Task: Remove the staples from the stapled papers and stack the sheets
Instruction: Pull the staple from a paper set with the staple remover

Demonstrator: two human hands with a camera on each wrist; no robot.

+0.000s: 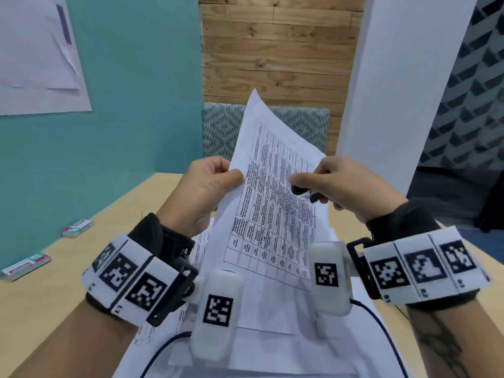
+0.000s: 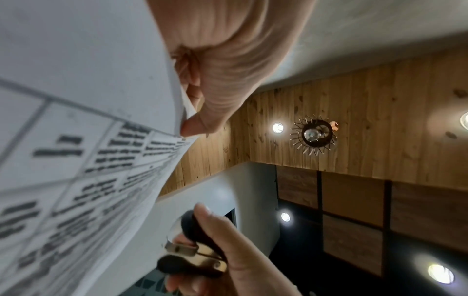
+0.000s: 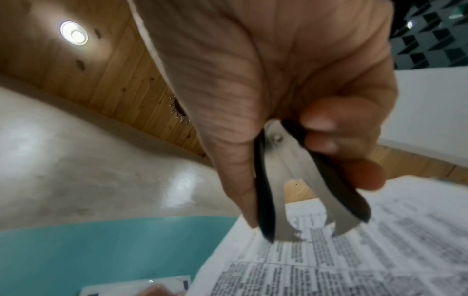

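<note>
My left hand (image 1: 215, 177) pinches the left edge of a printed sheet (image 1: 275, 192) covered with a table of text and holds it tilted up above the desk. The left wrist view shows thumb and fingers clamped on the paper's (image 2: 83, 140) edge. My right hand (image 1: 330, 181) grips a black staple remover (image 1: 302, 192) with metal claws, just over the sheet's right part. In the right wrist view the staple remover's (image 3: 303, 190) claws stand spread apart, just above the printed sheet (image 3: 367, 260). No staple is visible.
More white sheets (image 1: 261, 317) lie in a loose pile on the wooden desk (image 1: 109, 241) under my hands. Two small staple boxes (image 1: 77, 227) (image 1: 26, 266) sit at the desk's left. A patterned chair back (image 1: 221, 126) stands beyond the desk.
</note>
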